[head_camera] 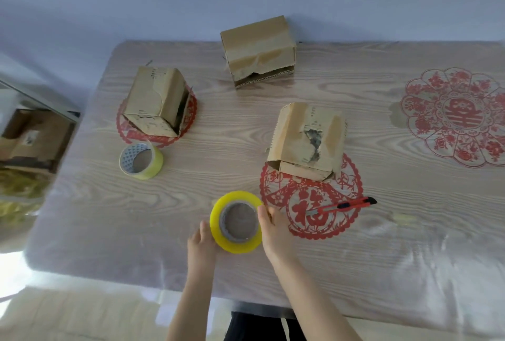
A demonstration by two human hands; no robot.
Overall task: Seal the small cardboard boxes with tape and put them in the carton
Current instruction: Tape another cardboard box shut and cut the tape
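A full yellow tape roll (236, 242) is held between both hands just above the table's near middle. My left hand (200, 247) grips its left side and my right hand (274, 231) its right side. Three small worn cardboard boxes stand on the table: one at the left (155, 100) with an open side flap, one at the back middle (258, 49) with a torn lower edge, and one right of centre (306, 138) with a torn top. A red utility knife (341, 206) lies right of my right hand.
A second, thinner yellow tape roll (140, 160) lies left of centre. The wooden table (109, 231) carries red paper-cut decorations (453, 116) under a clear cover. Off the table's left edge, a carton (35, 135) sits on the floor.
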